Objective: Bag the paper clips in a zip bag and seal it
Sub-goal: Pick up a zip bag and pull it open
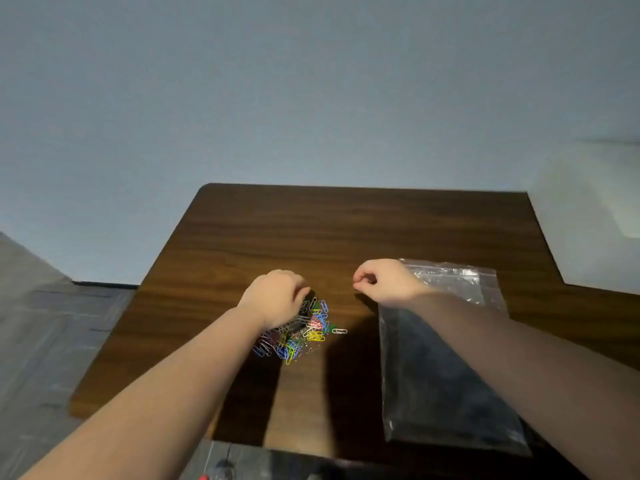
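The paper clips (pixel 298 332) are lying in one loose coloured heap near the middle of the wooden table (pixel 346 230); one white clip is sitting a little apart at the right edge of the heap. The left hand (pixel 277 297) is resting on the far-left part of the heap with its fingers curled down into the clips; whether it is already gripping some of them I cannot tell, because the fingertips are hidden. The right hand (pixel 384 280) is hovering above the table between the heap and the zip bag (pixel 446 368), with thumb and fingers pinched together; it may be holding one clip, but this is too small to confirm. The zip bag is lying flat to the right, its zip end far from the person, and it seems empty; the right forearm is crossing over it.

In my judgement, the main risks are these: a handful of thin clips is slipping between the fingers and scattering over the table edge; the flat bag mouth is staying closed, so clips are spilling beside it; the forearm is dragging the light bag away.
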The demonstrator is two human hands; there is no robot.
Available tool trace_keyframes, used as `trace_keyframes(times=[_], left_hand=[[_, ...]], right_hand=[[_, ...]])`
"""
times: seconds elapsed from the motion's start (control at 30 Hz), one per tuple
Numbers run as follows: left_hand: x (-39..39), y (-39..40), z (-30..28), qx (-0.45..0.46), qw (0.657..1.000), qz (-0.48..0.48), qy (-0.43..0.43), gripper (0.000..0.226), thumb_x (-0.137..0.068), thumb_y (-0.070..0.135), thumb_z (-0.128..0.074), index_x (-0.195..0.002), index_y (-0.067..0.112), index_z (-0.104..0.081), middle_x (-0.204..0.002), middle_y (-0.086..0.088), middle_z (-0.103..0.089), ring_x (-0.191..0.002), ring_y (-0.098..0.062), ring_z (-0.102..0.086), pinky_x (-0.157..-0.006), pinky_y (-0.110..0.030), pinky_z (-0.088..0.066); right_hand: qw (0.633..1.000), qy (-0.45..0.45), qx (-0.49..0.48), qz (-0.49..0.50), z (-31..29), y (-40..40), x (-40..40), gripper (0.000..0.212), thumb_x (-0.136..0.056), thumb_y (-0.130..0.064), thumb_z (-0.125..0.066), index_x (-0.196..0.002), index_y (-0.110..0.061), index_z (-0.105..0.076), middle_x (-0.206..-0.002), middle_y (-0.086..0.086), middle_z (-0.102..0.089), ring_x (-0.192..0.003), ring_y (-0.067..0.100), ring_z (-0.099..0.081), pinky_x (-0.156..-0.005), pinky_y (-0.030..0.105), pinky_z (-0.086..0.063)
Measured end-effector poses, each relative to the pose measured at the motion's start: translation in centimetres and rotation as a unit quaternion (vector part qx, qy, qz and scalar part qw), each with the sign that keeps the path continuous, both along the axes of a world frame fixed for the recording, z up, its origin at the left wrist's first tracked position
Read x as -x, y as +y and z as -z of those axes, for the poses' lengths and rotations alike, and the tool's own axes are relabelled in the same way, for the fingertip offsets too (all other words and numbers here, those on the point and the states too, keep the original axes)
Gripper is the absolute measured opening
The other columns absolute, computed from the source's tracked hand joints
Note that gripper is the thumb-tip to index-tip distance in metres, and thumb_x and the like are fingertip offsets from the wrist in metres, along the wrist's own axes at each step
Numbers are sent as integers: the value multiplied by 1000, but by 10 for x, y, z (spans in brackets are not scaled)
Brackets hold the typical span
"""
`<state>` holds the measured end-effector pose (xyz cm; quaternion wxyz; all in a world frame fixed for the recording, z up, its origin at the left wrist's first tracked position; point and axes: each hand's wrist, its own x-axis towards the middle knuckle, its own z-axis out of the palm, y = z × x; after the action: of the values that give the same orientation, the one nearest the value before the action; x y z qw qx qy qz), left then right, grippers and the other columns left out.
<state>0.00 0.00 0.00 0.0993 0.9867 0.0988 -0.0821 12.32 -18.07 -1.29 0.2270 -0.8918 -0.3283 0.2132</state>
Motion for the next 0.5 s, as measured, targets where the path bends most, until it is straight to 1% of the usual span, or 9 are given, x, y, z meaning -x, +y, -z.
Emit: trace_keyframes(times=[0.1, 0.17, 0.23, 0.27, 0.33, 0.37, 0.4, 0.43, 0.5], left_hand=[[-6, -12, 27, 5, 1000, 10, -19, 35, -95, 32, -41, -115, 16, -65, -118, -7, -67, -114, -28, -56, -95, -40, -48], [-11, -21, 42, 3, 999, 18, -40, 34, -96, 31, -42, -117, 16, -64, -121, -6, -66, -116, -27, -55, -96, -38, -48], [-18, -29, 59, 7, 997, 26, -73, 35, -96, 31, -42, -119, 16, -63, -123, -5, -66, -117, -26, -54, -98, -38, -47], [-22, -33, 66, 8, 995, 28, -91, 35, -96, 31, -43, -119, 15, -63, -123, -5, -66, -118, -26, -54, -98, -38, -46], [-28, -42, 82, 1, 992, 34, -121, 34, -96, 32, -43, -117, 16, -64, -122, -5, -66, -118, -26, -55, -98, -37, -46], [-31, -47, 88, -1, 990, 34, -138, 34, -96, 32, -43, -117, 16, -64, -123, -5, -66, -118, -26, -55, -98, -36, -46], [-32, -53, 95, -1, 988, 31, -153, 34, -96, 31, -44, -117, 16, -65, -124, -4, -66, -119, -26, -54, -97, -34, -45], [-32, -59, 101, -1, 986, 27, -167, 33, -95, 31, -44, -117, 16, -65, -125, -4, -65, -119, -25, -54, -96, -33, -44], [-26, -70, 112, 6, 981, 19, -194, 33, -95, 31, -45, -117, 17, -65, -126, -2, -65, -120, -25, -54, -96, -32, -43]], right_hand=[[999, -38, 6, 14, 30, -14, -5, 21, -89, -28, -61, -106, -19, -69, -107, 0, -71, -102, 20, -63, -92, 35, -51], [993, -108, 34, 21, 49, -23, -10, 28, -89, -37, -60, -112, -25, -66, -115, -2, -69, -110, 20, -59, -96, 41, -49], [978, -191, 69, 40, 69, -30, -12, 36, -88, -48, -56, -119, -30, -61, -127, -3, -62, -124, 22, -49, -102, 47, -43], [971, -217, 76, 61, 79, -32, -15, 41, -87, -53, -55, -123, -32, -58, -134, -3, -56, -132, 23, -41, -104, 51, -38], [964, -228, 86, 102, 97, -38, -16, 50, -85, -60, -51, -127, -33, -52, -146, 0, -44, -142, 27, -27, -107, 59, -30], [963, -227, 87, 119, 105, -40, -17, 52, -85, -62, -49, -128, -33, -50, -149, 2, -40, -143, 29, -25, -109, 62, -28], [962, -224, 88, 131, 113, -42, -15, 53, -85, -63, -47, -128, -32, -49, -149, 4, -41, -142, 32, -27, -109, 62, -29], [962, -221, 82, 140, 118, -44, -13, 54, -86, -63, -46, -128, -29, -49, -146, 6, -45, -138, 33, -34, -108, 59, -33], [962, -223, 38, 154, 123, -47, -9, 55, -90, -57, -45, -132, -22, -46, -138, 9, -54, -127, 33, -48, -101, 49, -44]])
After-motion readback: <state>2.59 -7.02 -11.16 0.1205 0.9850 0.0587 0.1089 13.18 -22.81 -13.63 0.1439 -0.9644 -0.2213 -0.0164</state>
